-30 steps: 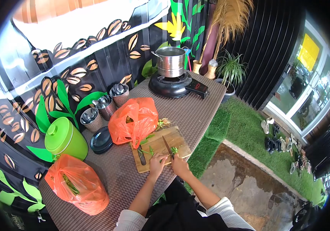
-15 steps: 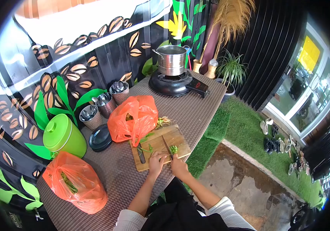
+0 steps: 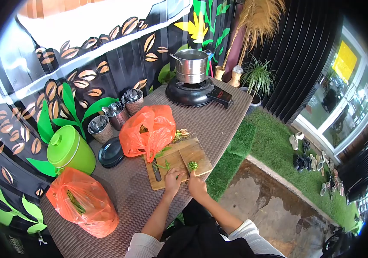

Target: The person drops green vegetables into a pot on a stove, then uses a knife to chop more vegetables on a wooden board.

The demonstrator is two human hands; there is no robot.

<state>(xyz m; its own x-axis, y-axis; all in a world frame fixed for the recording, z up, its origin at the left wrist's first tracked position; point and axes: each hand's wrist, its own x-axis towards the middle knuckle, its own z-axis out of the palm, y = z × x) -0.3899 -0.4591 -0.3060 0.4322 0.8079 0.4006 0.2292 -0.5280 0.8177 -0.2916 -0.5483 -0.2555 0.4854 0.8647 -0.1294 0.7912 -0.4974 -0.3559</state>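
Observation:
My right hand [image 3: 197, 187] is closed round the handle of a knife [image 3: 184, 161], whose blade points away from me across a wooden cutting board [image 3: 196, 149]. Right of the blade lies a small heap of chopped greens [image 3: 193, 165]. My left hand [image 3: 173, 180] is just left of the knife, fingers bent and pressed down on green stalks [image 3: 167, 164] that stick out on its left side; its fingertips are partly hidden. An orange plastic bag [image 3: 151, 129] stands at the board's far left edge, with a bunch of rooted stems [image 3: 181, 134] beside it.
A metal pot [image 3: 191, 66] sits on a black portable stove [image 3: 188, 93] at the table's far end. Along the wall are cups of cutlery [image 3: 116, 116], stacked dark plates [image 3: 111, 152] and a green lidded container [image 3: 71, 150]. Another orange bag [image 3: 85, 206] stands at the near left.
Both hands and the knife have shifted only slightly at the board. The chopped heap looks much the same, and the view has moved a little.

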